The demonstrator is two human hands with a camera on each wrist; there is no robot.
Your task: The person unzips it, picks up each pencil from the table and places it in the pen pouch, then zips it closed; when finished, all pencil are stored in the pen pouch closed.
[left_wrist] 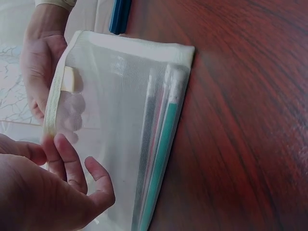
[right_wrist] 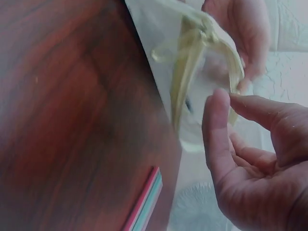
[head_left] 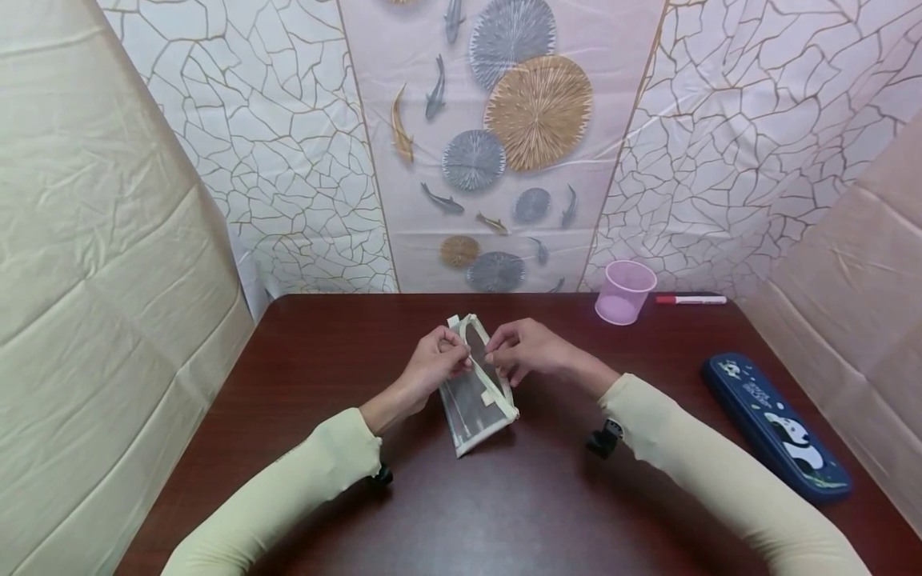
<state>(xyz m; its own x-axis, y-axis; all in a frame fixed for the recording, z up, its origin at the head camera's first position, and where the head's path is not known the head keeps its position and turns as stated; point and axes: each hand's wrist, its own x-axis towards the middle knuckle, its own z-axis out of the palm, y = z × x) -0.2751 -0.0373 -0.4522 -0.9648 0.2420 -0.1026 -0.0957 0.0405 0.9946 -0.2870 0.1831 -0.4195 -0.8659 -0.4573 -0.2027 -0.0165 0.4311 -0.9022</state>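
A cream-edged mesh zip pouch (head_left: 468,412) leans between the two hands above the dark table, its zipped mouth spread apart. My left hand (head_left: 438,356) pinches one rim of the mouth between thumb and fingers. Beside the opposite rim is my right hand (head_left: 536,350); in the right wrist view its thumb and forefinger tips come close together at the mouth, with nothing visible between them. Through the mesh, the left wrist view shows several slim pencils, one of them a teal pencil (left_wrist: 162,139), lying along the bottom of the pouch.
A dark blue pencil case (head_left: 759,408) with a panda picture lies at the table's right. At the back right stand a pink cup (head_left: 621,308) and a red-and-white marker (head_left: 702,300). A slim red-and-teal item (right_wrist: 144,197), kind unclear, appears low in the right wrist view.
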